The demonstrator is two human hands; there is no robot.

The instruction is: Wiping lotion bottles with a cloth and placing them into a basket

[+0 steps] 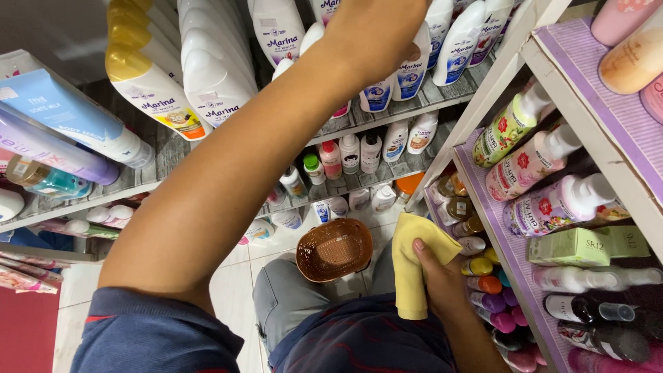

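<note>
head cam: my left hand is up at the top shelf, fingers wrapped on a white lotion bottle; right hand is clenched round a yellow cloth nr a brown basket.

**Hands among the lotion shelves**

Left hand reaches up at twelve o'clock, fingers on a white bottle — right hand at five o'clock grips a yellow cloth. A brown basket sits just beside it, at its nine o'clock.
</note>
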